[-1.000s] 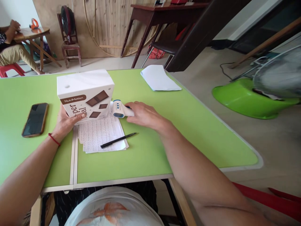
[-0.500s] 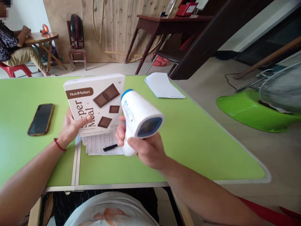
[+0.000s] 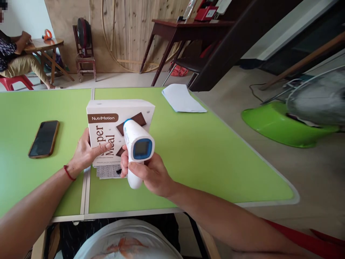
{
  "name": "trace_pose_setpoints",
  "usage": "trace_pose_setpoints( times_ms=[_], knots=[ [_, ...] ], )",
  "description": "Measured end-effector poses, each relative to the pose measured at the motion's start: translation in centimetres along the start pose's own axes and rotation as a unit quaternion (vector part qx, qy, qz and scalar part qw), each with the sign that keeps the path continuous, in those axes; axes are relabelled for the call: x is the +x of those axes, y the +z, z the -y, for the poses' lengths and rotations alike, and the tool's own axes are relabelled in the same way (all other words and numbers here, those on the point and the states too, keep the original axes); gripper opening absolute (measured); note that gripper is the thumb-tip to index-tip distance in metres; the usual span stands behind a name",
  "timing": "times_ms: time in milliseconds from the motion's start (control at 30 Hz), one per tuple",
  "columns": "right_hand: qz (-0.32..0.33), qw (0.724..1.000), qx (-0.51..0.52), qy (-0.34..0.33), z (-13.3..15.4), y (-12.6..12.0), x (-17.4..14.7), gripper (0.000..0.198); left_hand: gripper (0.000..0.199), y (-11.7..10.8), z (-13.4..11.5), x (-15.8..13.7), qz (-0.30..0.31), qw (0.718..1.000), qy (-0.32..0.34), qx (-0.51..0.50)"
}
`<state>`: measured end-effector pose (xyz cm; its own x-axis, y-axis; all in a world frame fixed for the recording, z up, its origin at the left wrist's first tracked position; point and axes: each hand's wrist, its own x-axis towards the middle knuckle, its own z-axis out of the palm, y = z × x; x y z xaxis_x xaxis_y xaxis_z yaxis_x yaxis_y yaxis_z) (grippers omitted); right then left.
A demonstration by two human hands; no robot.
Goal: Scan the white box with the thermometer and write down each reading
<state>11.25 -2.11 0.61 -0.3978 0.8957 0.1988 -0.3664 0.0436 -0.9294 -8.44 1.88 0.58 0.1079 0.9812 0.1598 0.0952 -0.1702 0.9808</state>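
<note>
My left hand point(image 3: 87, 151) grips the lower left side of a white and brown NutriMotion box point(image 3: 104, 108), thumb across its front. The box is held up and tilted back above the table. My right hand point(image 3: 151, 172) is wrapped round the handle of a white and blue infrared thermometer point(image 3: 134, 133), its dark screen toward me. The thermometer is in front of the box and hides part of its printed chocolate pieces. Under the box lie written sheets of paper point(image 3: 107, 172), with a bit of a black pen point(image 3: 119, 171) showing.
A phone point(image 3: 44, 139) lies on the green table point(image 3: 202, 158) at left; white papers point(image 3: 183, 98) lie near its far edge. A person point(image 3: 16, 57) sits at a small round table point(image 3: 44, 44) at far left. A green plastic object point(image 3: 280, 126) is on the right.
The box has moved down and right and leans back more, showing its top edge. The thermometer has moved left and down, turning its screen toward me, and covers more of the box.
</note>
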Motion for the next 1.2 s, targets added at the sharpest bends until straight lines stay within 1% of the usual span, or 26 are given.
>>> trace_pose_setpoints(
  times_ms=[133,200,333,467,633,767,933,1033,1200],
  knots=[
    [-0.011,1.0,0.004,0.01,-0.3,0.1,0.1,0.031,0.054,0.3,-0.4,0.1,0.005,1.0,-0.029,0.003],
    [-0.011,1.0,0.008,0.013,-0.4,0.1,0.2,0.031,0.053,0.3,-0.7,0.1,0.012,1.0,-0.026,-0.007],
    [-0.007,0.999,0.025,0.02,-0.2,0.1,0.3,0.031,0.05,0.1,-0.9,0.2,0.047,0.999,-0.012,-0.011],
    [-0.003,0.999,0.031,0.023,0.0,0.2,0.4,0.03,0.052,0.0,-0.9,0.3,0.039,0.999,-0.014,-0.001],
    [-0.004,0.999,0.031,0.022,-0.1,0.3,0.3,0.031,0.053,0.0,-1.1,0.3,0.051,0.999,-0.009,-0.015],
    [-0.006,0.999,0.029,0.021,-0.3,0.3,0.3,0.033,0.054,0.0,-1.2,0.3,0.051,0.999,-0.006,-0.006],
    [0.004,1.0,0.008,0.002,-0.4,0.3,0.3,0.027,0.056,-0.2,-1.1,0.3,0.057,0.998,-0.003,0.008],
    [0.008,1.0,0.016,-0.015,-0.3,0.3,0.3,0.023,0.055,-0.2,-1.1,0.3,0.055,0.998,-0.003,0.019],
    [0.017,0.999,0.031,-0.008,-0.3,0.3,0.4,0.022,0.053,-0.2,-1.1,0.3,0.059,0.998,-0.001,0.005]
  ],
)
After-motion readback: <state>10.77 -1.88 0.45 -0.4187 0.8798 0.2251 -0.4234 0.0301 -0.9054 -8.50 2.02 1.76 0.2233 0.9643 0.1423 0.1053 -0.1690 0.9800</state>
